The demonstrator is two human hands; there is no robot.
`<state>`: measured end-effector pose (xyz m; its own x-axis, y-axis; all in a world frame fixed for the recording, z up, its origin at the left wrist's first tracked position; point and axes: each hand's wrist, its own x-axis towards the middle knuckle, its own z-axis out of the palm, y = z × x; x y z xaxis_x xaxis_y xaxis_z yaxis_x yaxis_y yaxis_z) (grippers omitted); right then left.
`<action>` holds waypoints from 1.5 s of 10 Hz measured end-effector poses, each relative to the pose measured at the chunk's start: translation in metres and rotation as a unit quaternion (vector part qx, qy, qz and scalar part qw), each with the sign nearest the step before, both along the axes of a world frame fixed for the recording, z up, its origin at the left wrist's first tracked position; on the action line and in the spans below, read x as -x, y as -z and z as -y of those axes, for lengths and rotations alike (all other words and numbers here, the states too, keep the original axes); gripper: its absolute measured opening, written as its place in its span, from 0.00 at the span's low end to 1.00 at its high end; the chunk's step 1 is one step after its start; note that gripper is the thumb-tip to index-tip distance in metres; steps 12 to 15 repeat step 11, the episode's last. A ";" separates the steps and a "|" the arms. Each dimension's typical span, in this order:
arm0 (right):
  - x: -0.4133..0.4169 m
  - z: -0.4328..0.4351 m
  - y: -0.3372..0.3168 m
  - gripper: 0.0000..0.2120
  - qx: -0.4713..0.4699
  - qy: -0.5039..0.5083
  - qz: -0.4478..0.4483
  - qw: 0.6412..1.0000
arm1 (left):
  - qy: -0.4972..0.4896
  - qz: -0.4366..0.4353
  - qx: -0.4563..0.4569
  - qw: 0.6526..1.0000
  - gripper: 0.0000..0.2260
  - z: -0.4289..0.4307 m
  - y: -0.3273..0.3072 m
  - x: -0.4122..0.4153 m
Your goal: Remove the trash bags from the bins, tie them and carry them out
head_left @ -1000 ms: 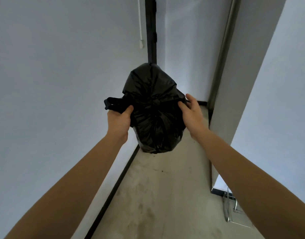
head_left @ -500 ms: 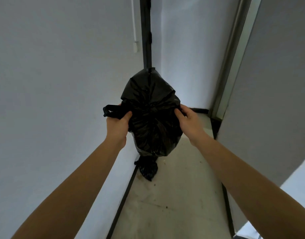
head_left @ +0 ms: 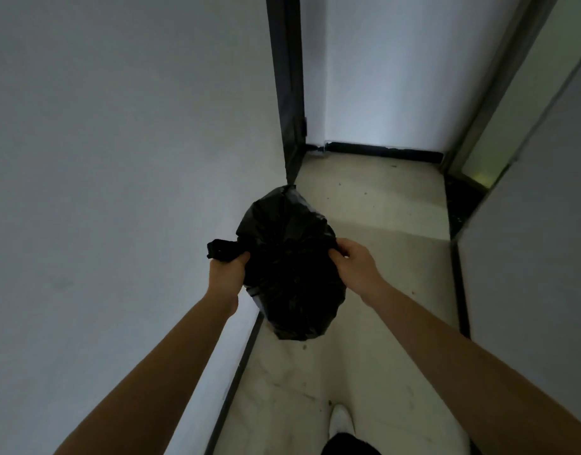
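A full black trash bag (head_left: 290, 267) hangs in front of me above the pale floor of a narrow passage. My left hand (head_left: 228, 270) grips a twisted black strip of the bag at its left side; the strip's end sticks out to the left. My right hand (head_left: 354, 264) pinches the bag's top edge at its right side. Both arms reach forward, the bag between them. The second small bag seen a moment ago is hidden behind this one or out of view.
A white wall (head_left: 118, 192) runs close on the left with a dark skirting strip. A dark door frame (head_left: 287, 93) stands ahead, a grey door panel (head_left: 528, 257) on the right. My white shoe (head_left: 340, 418) shows at the bottom.
My view has tilted down and I have moved forward along the passage. The bag now sits lower in view, with both hands still on it. The small bag on the floor is no longer visible.
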<state>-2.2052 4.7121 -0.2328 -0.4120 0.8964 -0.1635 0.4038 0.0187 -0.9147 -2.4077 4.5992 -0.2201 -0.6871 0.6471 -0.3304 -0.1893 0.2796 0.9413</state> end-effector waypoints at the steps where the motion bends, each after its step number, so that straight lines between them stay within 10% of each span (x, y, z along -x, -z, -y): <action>1: 0.031 -0.046 0.050 0.10 0.065 -0.030 0.055 0.996 | -0.010 0.050 0.064 0.997 0.06 -0.039 0.056 0.029; 9: 0.134 -0.013 0.708 0.16 0.254 -0.042 0.269 0.928 | -0.104 0.058 0.393 0.912 0.14 -0.027 0.710 0.098; 15: 0.143 -0.011 0.750 0.26 0.368 -0.116 0.181 0.905 | -0.039 0.112 0.378 0.918 0.24 -0.002 0.757 0.097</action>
